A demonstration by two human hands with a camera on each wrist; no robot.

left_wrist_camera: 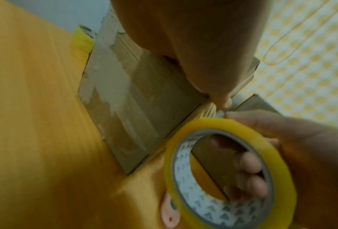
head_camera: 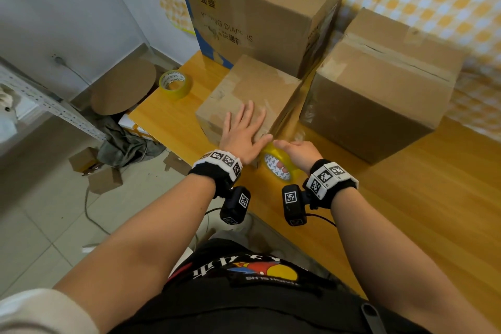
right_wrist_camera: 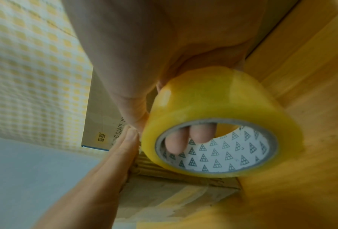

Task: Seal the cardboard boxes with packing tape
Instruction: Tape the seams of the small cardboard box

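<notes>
A small cardboard box [head_camera: 252, 92] stands near the table's front left, with old tape patches on its top and sides [left_wrist_camera: 129, 108]. My left hand [head_camera: 244, 127] lies flat on the box top, fingers straight and spread, thumb at the near right corner. My right hand [head_camera: 295, 150] grips a yellow packing tape roll [head_camera: 279, 164] just off that corner, fingers through the core [right_wrist_camera: 191, 136], thumb on the outer face. The roll [left_wrist_camera: 223, 170] hangs beside the box's near edge [right_wrist_camera: 174, 170], above the table.
A big printed diaper box [head_camera: 260, 13] stands behind the small one, and a medium taped box [head_camera: 379, 95] at the right. A second tape roll [head_camera: 175, 83] lies on the wooden table [head_camera: 406, 211] at the back left. Cardboard scraps [head_camera: 103, 176] litter the floor left of the table.
</notes>
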